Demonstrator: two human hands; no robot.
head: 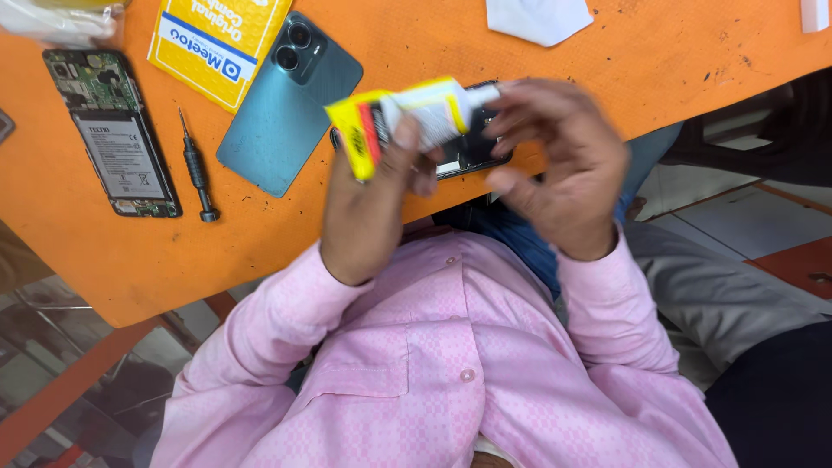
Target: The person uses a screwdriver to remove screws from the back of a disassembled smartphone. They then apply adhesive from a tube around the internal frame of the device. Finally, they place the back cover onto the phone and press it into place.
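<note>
Glue tube (414, 119), white with yellow and red ends, is held up over the near edge of the orange table (607, 52), its flat crimped tail pointing left and its nozzle end pointing right. Which hand is which is hard to read from this odd viewing angle; by place in the picture, the left hand (368, 204) has its fingers wrapped shut around the tube's body, thumb pressed on its front. The right hand (563, 165) has its fingertips pinched at the tube's nozzle end, the other fingers loosely curled; motion blur hides whether a cap is there. Behind the hands a dark phone frame (472, 152) lies on the table, mostly hidden. Farther left rest a teal phone back cover (282, 113), a small black screwdriver (196, 169), an opened phone (117, 139) with its battery and circuit board exposed, and a yellow packet (208, 43). Pink sleeves (286, 303) cover both forearms.
</note>
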